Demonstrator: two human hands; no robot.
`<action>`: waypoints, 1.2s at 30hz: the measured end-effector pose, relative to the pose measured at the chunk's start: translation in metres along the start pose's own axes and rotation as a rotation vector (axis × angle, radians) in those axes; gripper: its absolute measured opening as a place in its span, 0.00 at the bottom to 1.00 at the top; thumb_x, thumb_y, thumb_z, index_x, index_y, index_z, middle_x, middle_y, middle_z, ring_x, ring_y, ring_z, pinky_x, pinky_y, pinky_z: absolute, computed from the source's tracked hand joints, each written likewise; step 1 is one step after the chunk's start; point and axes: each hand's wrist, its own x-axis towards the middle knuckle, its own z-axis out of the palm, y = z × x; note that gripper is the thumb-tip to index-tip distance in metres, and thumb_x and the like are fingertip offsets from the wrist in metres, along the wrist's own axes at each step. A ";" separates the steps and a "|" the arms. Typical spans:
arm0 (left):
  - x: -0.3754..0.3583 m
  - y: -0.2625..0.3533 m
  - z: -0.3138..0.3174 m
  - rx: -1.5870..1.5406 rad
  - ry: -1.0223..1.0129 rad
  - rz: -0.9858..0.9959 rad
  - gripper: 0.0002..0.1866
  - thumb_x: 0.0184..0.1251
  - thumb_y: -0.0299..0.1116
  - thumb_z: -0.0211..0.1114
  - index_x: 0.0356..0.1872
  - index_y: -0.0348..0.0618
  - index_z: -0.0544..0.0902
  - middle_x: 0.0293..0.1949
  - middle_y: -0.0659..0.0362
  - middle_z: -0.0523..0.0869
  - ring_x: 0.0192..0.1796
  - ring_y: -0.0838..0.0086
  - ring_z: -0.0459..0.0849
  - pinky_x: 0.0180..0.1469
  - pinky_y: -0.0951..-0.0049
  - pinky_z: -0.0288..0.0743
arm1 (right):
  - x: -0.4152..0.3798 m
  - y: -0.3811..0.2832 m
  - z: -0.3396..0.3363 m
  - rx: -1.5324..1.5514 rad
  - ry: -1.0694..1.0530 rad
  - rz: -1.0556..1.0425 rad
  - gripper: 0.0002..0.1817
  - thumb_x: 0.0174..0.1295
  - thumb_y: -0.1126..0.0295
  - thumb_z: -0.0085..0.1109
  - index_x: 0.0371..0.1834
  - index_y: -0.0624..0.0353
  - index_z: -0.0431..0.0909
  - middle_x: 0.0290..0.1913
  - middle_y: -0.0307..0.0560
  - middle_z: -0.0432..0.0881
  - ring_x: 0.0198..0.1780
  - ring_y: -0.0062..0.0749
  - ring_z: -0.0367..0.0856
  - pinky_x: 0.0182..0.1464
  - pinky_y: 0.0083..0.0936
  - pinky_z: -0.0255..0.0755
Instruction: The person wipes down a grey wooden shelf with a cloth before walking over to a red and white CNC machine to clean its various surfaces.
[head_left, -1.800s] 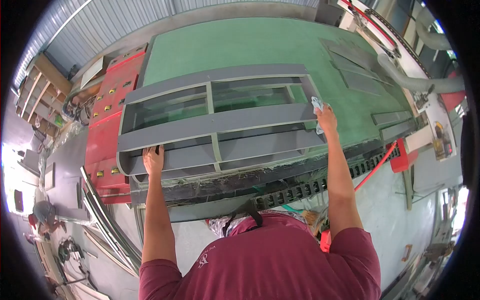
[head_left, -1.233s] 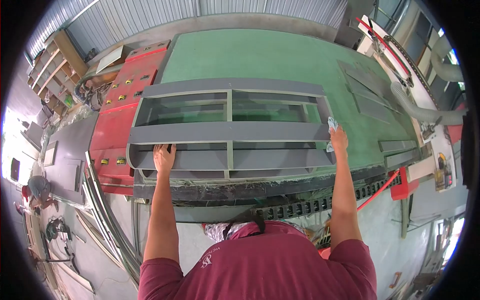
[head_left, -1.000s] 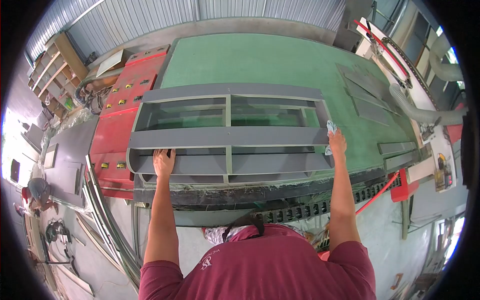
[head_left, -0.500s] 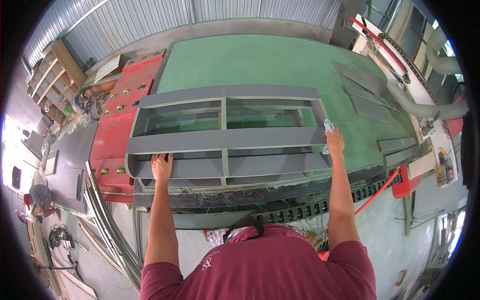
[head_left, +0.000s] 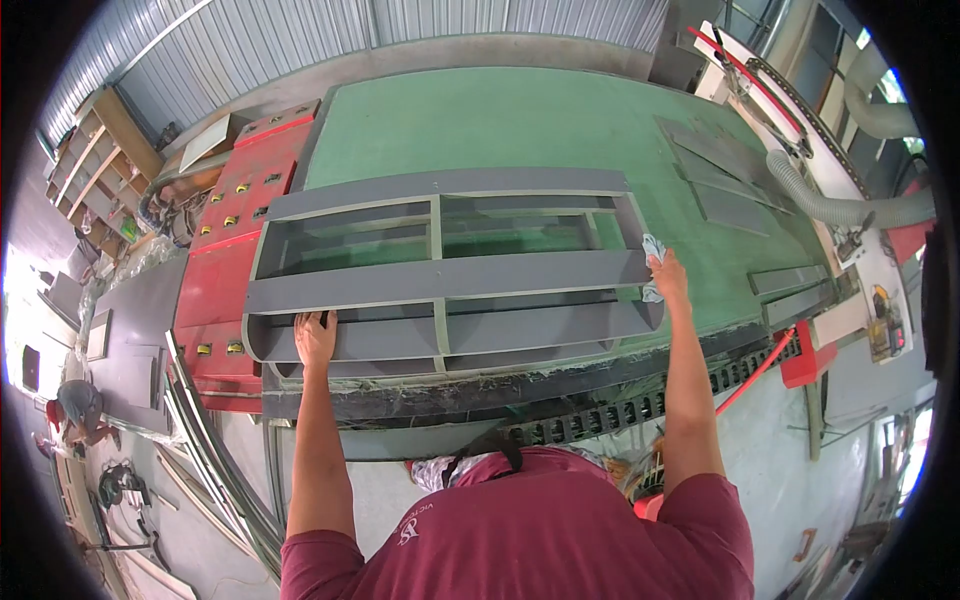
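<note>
A long grey shelf unit [head_left: 345, 284] with several open compartments lies on a green-topped machine table [head_left: 480, 115]. Near its left end, my left hand [head_left: 316, 338] grips the lower part of the unit, the fingers curled over a panel edge and partly hidden inside a compartment. At the unit's right end my right hand [head_left: 669, 276] holds a crumpled pale blue cloth [head_left: 653, 250] against the end panel. Its fingers are closed around the cloth.
A red panel section [head_left: 225, 262] borders the table on the left, near long strips [head_left: 205, 440] leaning at the front. Grey board offcuts [head_left: 725, 185] lie at right beside a machine gantry with a hose [head_left: 835, 208]. Another person [head_left: 82, 408] crouches far left.
The view has shifted slightly, so the table and shelf unit appear a little further left. My right hand, with the cloth, has moved slightly up along the end panel; my left hand keeps its place.
</note>
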 end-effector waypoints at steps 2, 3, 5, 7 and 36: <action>-0.001 -0.002 0.002 0.018 0.051 0.033 0.19 0.61 0.42 0.62 0.47 0.39 0.83 0.51 0.48 0.81 0.57 0.53 0.75 0.64 0.60 0.63 | 0.024 0.035 0.022 0.126 0.106 -0.009 0.27 0.62 0.52 0.54 0.55 0.61 0.68 0.48 0.64 0.79 0.50 0.62 0.77 0.52 0.48 0.70; -0.001 -0.002 0.003 0.018 0.048 0.026 0.19 0.61 0.42 0.62 0.47 0.39 0.83 0.51 0.48 0.81 0.57 0.53 0.75 0.64 0.60 0.63 | 0.029 0.037 0.014 0.121 0.101 -0.013 0.27 0.62 0.52 0.54 0.55 0.61 0.68 0.48 0.64 0.79 0.50 0.62 0.77 0.52 0.48 0.70; 0.000 -0.001 0.002 0.039 0.034 0.002 0.19 0.60 0.42 0.62 0.47 0.38 0.82 0.51 0.48 0.81 0.57 0.52 0.75 0.64 0.60 0.63 | 0.039 0.035 -0.010 0.276 0.055 0.109 0.29 0.61 0.52 0.54 0.60 0.61 0.66 0.52 0.67 0.77 0.53 0.63 0.75 0.55 0.47 0.68; 0.001 0.000 0.002 0.042 0.023 0.005 0.19 0.61 0.42 0.61 0.47 0.38 0.82 0.50 0.47 0.81 0.57 0.51 0.74 0.64 0.59 0.63 | 0.064 0.029 -0.014 0.324 0.100 0.114 0.30 0.61 0.53 0.54 0.62 0.59 0.64 0.54 0.66 0.75 0.55 0.62 0.73 0.56 0.46 0.68; 0.008 0.001 -0.005 0.018 0.000 -0.011 0.18 0.58 0.40 0.61 0.44 0.39 0.82 0.46 0.48 0.81 0.55 0.55 0.75 0.66 0.58 0.61 | 0.054 -0.352 0.124 -0.031 0.132 -0.426 0.31 0.63 0.55 0.54 0.68 0.53 0.60 0.67 0.57 0.64 0.69 0.50 0.60 0.66 0.48 0.56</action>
